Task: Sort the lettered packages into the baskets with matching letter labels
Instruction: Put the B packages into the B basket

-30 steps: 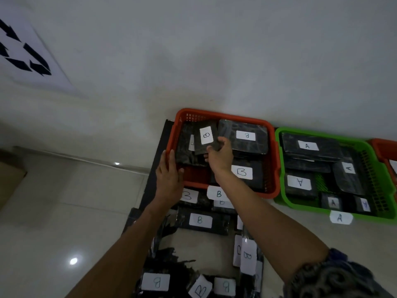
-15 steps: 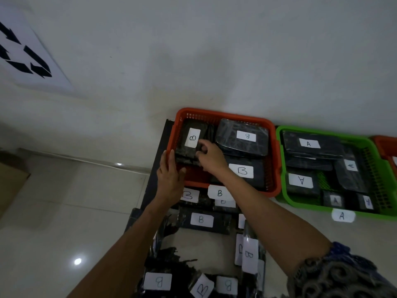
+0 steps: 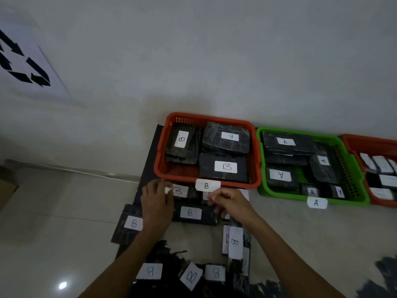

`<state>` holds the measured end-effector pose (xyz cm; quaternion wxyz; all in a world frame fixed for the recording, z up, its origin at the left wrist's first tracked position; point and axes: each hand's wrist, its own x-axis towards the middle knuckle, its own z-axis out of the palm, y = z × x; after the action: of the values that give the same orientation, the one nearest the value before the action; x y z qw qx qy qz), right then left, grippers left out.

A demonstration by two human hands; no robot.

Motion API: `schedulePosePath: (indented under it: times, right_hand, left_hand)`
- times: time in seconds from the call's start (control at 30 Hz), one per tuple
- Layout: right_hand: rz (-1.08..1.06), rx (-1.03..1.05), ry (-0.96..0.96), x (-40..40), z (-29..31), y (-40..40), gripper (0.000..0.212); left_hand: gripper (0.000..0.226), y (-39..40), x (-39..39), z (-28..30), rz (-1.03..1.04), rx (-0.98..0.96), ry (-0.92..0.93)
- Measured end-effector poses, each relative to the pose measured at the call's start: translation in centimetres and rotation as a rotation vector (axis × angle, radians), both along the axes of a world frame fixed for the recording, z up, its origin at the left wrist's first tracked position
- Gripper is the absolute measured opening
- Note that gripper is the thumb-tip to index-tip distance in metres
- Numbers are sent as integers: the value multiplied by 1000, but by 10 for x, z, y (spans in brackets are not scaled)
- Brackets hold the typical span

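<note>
Hands reach down over black wrapped packages lying on a pale floor beside a wall. The left hand (image 3: 158, 204) lies flat with straight fingers near a package labelled B (image 3: 180, 191), just below the red basket (image 3: 163, 147); whether it touches that package is unclear. The right hand (image 3: 231, 203) hovers with fingers loosely curled over another package (image 3: 206, 195) whose label is mostly hidden, and it is unclear whether it grasps anything. Between the two hands lies a long package marked B (image 3: 190, 212).

The red basket carries a B tag (image 3: 206, 186) on its near rim and holds three B packages: one at the left (image 3: 181, 145), one at the back right (image 3: 226, 138), one at the front right (image 3: 224, 167). To its right, touching it, a green basket (image 3: 352, 198) tagged A (image 3: 316, 202) holds several A packages. A second red basket (image 3: 369, 143) sits at the far right edge, cut off.

More B packages lie nearer the person, one at the left (image 3: 131, 223) and several at the bottom (image 3: 191, 275).
</note>
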<state>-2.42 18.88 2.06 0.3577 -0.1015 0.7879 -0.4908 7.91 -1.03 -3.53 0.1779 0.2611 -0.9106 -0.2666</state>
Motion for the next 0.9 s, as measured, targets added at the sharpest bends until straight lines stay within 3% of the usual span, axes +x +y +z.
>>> schedulePosePath:
  times: [0.1, 0.2, 0.3, 0.47, 0.6, 0.9]
  right_hand:
    - [3, 124, -5, 14, -16, 9, 13]
    - [-22, 189, 59, 24, -33, 8, 16]
    - [-50, 242, 149, 31, -42, 1, 19]
    - [-64, 239, 161, 33, -47, -3, 22]
    - [-69, 193, 141, 34, -46, 1, 26]
    - [-145, 153, 379, 34, -20, 11, 26]
  left_hand:
    - [15, 14, 19, -11, 2, -47, -228]
    - [24, 23, 25, -14, 35, -110, -429]
    - [27, 29, 22, -10, 19, -118, -470]
    - [24, 26, 20, 1, 75, 57, -291]
    - [20, 28, 19, 16, -26, 412, -30]
    - [20, 29, 3, 55, -138, 568, 231]
